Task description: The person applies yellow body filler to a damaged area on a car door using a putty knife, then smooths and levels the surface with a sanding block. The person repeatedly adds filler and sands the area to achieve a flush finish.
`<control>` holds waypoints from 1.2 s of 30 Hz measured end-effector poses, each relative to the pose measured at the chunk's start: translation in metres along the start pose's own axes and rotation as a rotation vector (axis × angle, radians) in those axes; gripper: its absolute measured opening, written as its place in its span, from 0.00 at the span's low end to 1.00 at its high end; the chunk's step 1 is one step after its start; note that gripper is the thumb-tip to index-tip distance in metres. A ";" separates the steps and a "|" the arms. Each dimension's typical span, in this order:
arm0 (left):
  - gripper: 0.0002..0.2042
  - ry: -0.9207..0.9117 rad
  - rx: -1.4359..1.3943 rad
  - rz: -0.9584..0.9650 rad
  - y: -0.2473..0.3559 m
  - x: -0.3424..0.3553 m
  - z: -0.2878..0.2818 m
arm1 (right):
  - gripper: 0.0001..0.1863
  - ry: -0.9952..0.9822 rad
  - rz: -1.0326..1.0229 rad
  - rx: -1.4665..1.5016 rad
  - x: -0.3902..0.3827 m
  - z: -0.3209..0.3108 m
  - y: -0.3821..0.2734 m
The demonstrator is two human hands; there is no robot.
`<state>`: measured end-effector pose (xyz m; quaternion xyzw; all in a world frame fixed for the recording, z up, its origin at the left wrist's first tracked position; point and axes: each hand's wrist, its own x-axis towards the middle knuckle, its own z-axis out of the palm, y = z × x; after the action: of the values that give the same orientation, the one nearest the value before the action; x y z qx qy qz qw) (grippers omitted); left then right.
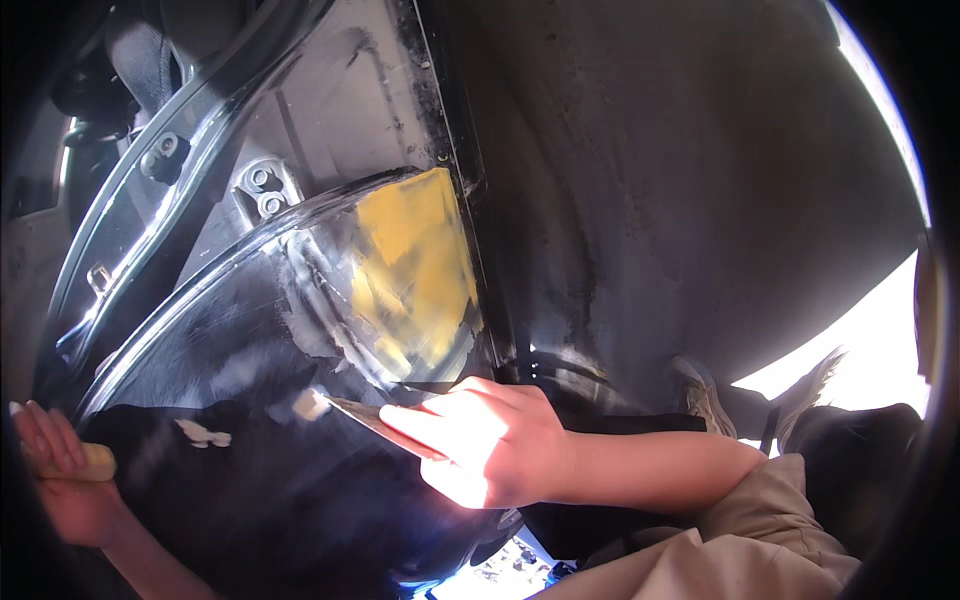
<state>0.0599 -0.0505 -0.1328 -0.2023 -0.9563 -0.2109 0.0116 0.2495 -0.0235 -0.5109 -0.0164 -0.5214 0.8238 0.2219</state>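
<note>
A dark, glossy curved body panel (240, 350) carries a yellow, smeared filler patch (408, 250) near its upper right corner. My right hand (490, 440) grips a thin, flat spreader (355, 415), whose tip is at a small cream dab (310, 404) on the panel, below and left of the patch. Another pale smear (203, 434) lies farther left. At the lower left edge, my left hand (65, 480) is closed on a yellowish block (95, 462), partly hidden by its fingers and the dark rim of the picture.
Above the panel are a metal bracket (268, 190), a curved painted frame (150, 200) with fittings and a grey inner panel (345, 90). A large dark surface (680, 180) fills the right side. Shoes (700, 390) show at the lower right beside bright sunlit gaps.
</note>
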 end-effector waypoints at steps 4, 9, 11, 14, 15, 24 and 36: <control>0.23 -0.363 -0.292 -0.124 -0.020 -0.014 0.048 | 0.18 0.375 -0.037 0.167 0.041 -0.035 0.005; 0.18 -0.815 -0.220 -0.388 -0.006 -0.035 0.089 | 0.22 0.439 -0.104 0.596 0.077 -0.052 0.003; 0.18 -0.958 -0.074 -0.493 -0.001 -0.034 0.095 | 0.23 0.397 -0.186 0.674 0.089 -0.059 -0.011; 0.18 -1.035 -0.011 -0.516 0.002 -0.031 0.115 | 0.23 0.359 -0.314 0.620 0.089 -0.073 -0.026; 0.18 -1.037 -0.049 -0.496 -0.002 -0.032 0.117 | 0.23 0.372 -0.311 0.526 0.089 -0.074 -0.032; 0.18 -0.946 -0.071 -0.368 -0.001 -0.028 0.111 | 0.28 -0.007 -0.381 -0.019 0.097 -0.098 -0.047; 0.13 -0.543 -0.280 -0.486 -0.021 -0.039 0.119 | 0.17 0.641 -0.044 0.387 0.109 -0.113 -0.020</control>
<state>0.0950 -0.0343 -0.2534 -0.0179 -0.9066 -0.2748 -0.3197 0.1876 0.1213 -0.5229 -0.2200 -0.2606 0.8551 0.3904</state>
